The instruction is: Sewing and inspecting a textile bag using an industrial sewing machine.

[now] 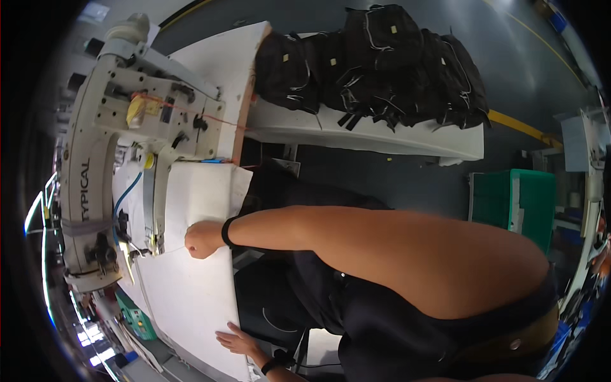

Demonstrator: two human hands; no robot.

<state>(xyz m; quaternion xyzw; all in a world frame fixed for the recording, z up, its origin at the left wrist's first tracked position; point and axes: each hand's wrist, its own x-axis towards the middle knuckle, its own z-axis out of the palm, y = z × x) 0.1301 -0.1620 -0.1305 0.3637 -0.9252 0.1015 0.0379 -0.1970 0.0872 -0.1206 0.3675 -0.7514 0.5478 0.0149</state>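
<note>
My right hand (205, 240) is closed in a pinch beside the needle and presser foot (154, 245) of a white industrial sewing machine (86, 162). A thin pale thread (170, 250) runs from the needle area to its fingers. A black band circles that wrist. My left hand (235, 340) rests at the edge of the white worktable (191, 299), palm down, fingers spread, holding nothing. It also has a black band at the wrist. No fabric shows under the presser foot.
Several black backpacks (382, 70) are heaped on a white bench (369, 137) beyond the machine. A green crate (531, 207) stands on the floor past my arm. An orange thread (210, 118) crosses the machine's arm. Another green container (135, 316) sits behind the table.
</note>
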